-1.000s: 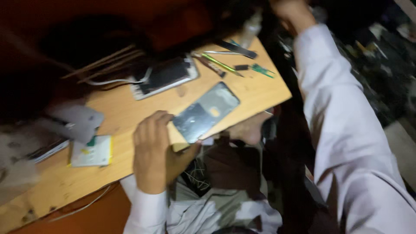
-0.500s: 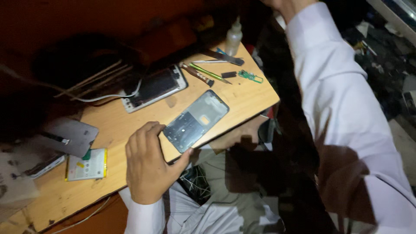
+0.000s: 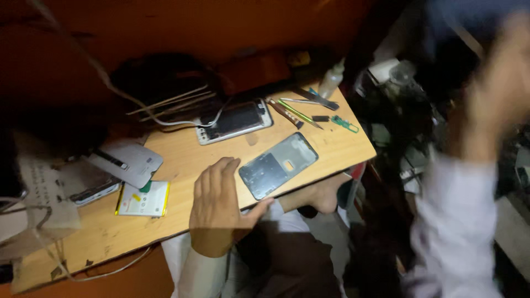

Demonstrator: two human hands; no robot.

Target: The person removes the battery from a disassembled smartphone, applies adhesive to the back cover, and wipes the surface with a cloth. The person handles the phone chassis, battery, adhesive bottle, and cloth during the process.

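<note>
While left hand [image 3: 218,207] lies flat, thumb touching phone frame [image 3: 279,165], right hand [image 3: 499,91] blurred

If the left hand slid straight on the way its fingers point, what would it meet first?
Probably the opened phone with the white cable; the left hand has only bare board ahead until then.

On my wooden board [image 3: 182,160] lies a second phone [image 3: 234,121] with a white cable [image 3: 165,118] running to it. Beyond it sit thin tools [image 3: 295,112], a green clip [image 3: 345,123] and a small white bottle [image 3: 331,84]. At the left end I see a yellow-edged battery [image 3: 142,199] and a grey back cover [image 3: 126,161].
</note>
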